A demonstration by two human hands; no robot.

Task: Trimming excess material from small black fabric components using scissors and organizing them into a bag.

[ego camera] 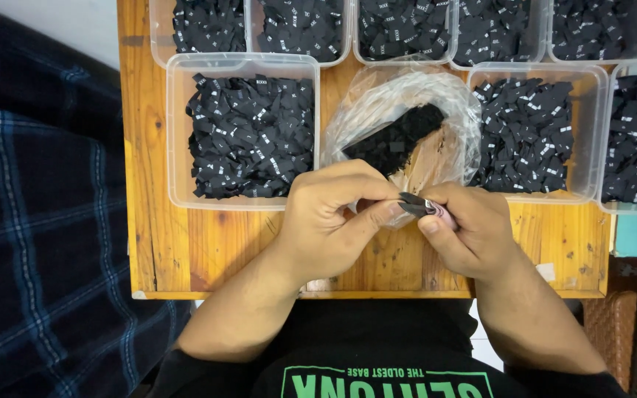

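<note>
Both hands are up over the near edge of the wooden surface (208,243) right now: my left hand (329,221) and my right hand (470,232) meet at the middle, fingers of both pinched onto a small stack of black labels (416,203) held between them, thumb tips almost touching. That stack sits just at six o'clock from the clear plastic bag (407,125), which lies open with a dark clump of more labels inside. What could go wrong here, as I judge it: the stack is thin and slick-looking, and if my grip shifts, the pieces could fan out and slide off the surface edge toward my lap, since my hands hover right over that edge. The bag's loose mouth faces me too, so a nudge from my knuckles could spill its clump onto the surface. At ten o'clock the clear tub (243,133) is heaped nearly to its rim, and the tub at two o'clock (532,133) is much the same; a stray piece dropping in either would mix with the wrong lot. Hard to make out: how many labels I hold, since my fingers cover most of them, and there's a pale pinkish bit by my right thumb I can't identify. The far row of tubs is cut off at twelve o'clock.
</note>
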